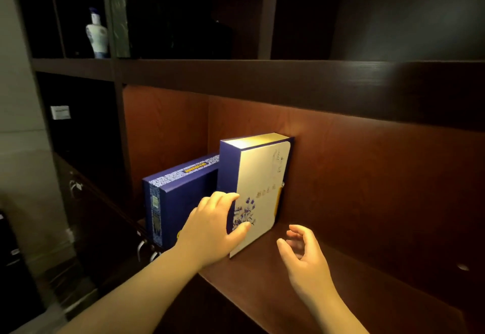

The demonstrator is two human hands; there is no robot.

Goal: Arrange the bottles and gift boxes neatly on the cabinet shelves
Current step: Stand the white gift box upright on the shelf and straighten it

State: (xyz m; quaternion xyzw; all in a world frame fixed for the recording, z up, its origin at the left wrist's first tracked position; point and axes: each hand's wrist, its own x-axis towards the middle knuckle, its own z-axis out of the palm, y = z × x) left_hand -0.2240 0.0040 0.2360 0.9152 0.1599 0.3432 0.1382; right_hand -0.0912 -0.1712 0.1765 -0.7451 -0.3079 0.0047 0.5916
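While the left hand (215, 224) is clamped on the near upright edge of the white gift box (258, 194), fingers on its dark blue spine and thumb on its smooth white face, the right hand (305, 257) is held loosely curled and apart from it, gripping nothing. The box, rectangular, printed with a blue floral motif and faint lettering, is stood upright near the left end of the reddish wood-grain shelf (328, 289), its far end toward the back panel. Just beside it on the left, a lower blue gift box (181, 194) with crackle-patterned trim is stood upright, partly hidden by the hand. In a dim upper compartment, a blue-and-white ceramic bottle (96, 33) is seen; the dark things beside it cannot be made out.
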